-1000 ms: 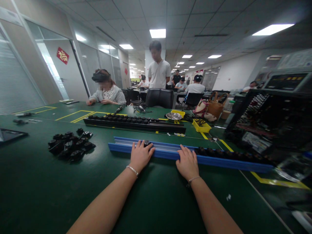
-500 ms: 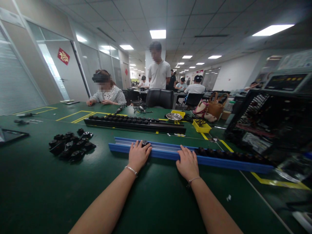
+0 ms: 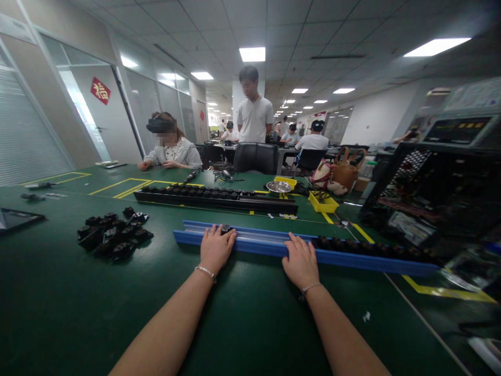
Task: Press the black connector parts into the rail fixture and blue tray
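Note:
A long blue rail (image 3: 250,247), shaped like an open channel, lies across the green table in front of me. My left hand (image 3: 215,245) reaches over its near wall, with a small black part (image 3: 226,228) between thumb and fingers inside the channel. Farther right, my right hand (image 3: 300,257) grips the near wall of the same rail, its fingers bent over the edge. A row of similar black parts (image 3: 364,247) fills the rail's right portion. Left of the rail lies a loose pile of black parts (image 3: 113,235).
Behind the blue rail is a black rail (image 3: 211,200) holding more black parts. Yellow trays (image 3: 323,202) and a metal bowl (image 3: 278,186) stand farther back. An open computer case (image 3: 422,193) is at the right. A co-worker (image 3: 172,143) sits across the table; another person (image 3: 254,115) stands behind.
My left hand has slid a little to the left along the blue rail, and the small black part has moved with it. My right hand stays in place.

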The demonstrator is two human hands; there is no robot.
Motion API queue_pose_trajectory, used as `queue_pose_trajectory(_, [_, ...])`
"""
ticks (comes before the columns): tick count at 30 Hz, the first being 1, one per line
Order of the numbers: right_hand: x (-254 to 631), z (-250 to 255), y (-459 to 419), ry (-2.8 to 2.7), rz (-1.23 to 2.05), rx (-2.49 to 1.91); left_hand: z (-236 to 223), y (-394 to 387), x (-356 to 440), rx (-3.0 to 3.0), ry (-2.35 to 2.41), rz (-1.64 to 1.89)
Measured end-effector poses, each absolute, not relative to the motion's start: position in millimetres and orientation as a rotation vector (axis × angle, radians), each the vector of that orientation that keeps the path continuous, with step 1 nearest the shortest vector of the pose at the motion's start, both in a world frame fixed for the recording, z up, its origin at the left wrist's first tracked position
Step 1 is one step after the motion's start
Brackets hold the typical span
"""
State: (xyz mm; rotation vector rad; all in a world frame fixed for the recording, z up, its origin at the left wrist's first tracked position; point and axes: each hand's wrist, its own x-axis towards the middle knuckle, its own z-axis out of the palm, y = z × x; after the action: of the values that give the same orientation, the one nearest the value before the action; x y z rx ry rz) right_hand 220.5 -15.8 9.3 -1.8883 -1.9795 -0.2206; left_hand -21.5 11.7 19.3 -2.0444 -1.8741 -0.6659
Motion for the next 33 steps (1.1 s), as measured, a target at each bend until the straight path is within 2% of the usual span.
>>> queue_pose_trajectory(33, [220.5, 10.5, -15.8, -1.989, -0.220, -1.884, 19.1, 14.1, -32.0, -1.976, -1.923, -0.659])
